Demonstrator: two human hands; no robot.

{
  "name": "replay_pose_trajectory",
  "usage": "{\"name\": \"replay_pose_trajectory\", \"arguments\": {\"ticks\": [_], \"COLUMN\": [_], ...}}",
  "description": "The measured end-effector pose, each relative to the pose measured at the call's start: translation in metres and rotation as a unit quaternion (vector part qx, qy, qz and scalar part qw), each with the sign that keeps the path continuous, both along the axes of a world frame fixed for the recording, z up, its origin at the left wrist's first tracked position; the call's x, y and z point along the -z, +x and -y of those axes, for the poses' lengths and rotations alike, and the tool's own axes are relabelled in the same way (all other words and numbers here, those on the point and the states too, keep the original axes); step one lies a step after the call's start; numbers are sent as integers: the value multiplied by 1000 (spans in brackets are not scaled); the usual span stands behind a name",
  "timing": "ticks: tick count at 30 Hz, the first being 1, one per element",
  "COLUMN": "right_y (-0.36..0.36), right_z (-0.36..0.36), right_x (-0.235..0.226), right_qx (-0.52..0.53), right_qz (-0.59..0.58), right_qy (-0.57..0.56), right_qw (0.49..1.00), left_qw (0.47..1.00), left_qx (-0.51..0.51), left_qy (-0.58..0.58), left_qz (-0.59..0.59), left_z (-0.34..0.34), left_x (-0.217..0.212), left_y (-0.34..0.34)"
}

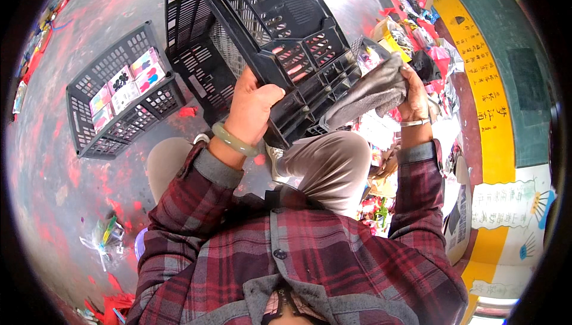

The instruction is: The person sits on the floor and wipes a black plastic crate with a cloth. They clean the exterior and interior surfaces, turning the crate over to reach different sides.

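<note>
My left hand [253, 107] grips the rim of a large black plastic crate [262, 33] that is tilted up over my knees. A pale green bangle sits on that wrist. My right hand [414, 95] holds a grey cloth [372, 92] pressed against the crate's lower right corner. A silver bracelet is on the right wrist. Both arms wear a red and grey plaid shirt, and my beige trousers show under the crate.
A second black crate [122, 95] with several colourful flat packets stands on the red-stained grey floor at the left. A heap of colourful packaged goods [411, 33] lies at the upper right, beside a yellow and green painted strip. Plastic scraps [104, 238] lie at lower left.
</note>
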State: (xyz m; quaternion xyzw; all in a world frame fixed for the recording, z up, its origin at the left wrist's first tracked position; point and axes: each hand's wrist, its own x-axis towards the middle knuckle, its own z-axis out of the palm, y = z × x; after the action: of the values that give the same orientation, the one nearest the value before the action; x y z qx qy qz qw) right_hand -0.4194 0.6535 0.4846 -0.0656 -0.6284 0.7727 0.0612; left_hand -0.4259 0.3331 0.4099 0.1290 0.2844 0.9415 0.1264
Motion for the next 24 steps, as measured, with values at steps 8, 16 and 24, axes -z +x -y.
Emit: {"name": "replay_pose_trajectory", "arguments": {"ticks": [8, 16, 24], "right_y": [-33, -53, -81], "right_z": [46, 37, 44], "right_x": [-4, 0, -13], "right_qx": [-126, -159, -199], "right_qz": [98, 97, 71], "right_qy": [102, 441, 638], "right_qw": [982, 878, 741], "left_qw": [1000, 1000, 1000], "left_qx": [7, -2, -12], "left_qy": [-4, -5, -28], "left_qz": [0, 8, -8], "left_z": [0, 3, -2], "left_x": [0, -2, -1], "left_y": [0, -1, 2]}}
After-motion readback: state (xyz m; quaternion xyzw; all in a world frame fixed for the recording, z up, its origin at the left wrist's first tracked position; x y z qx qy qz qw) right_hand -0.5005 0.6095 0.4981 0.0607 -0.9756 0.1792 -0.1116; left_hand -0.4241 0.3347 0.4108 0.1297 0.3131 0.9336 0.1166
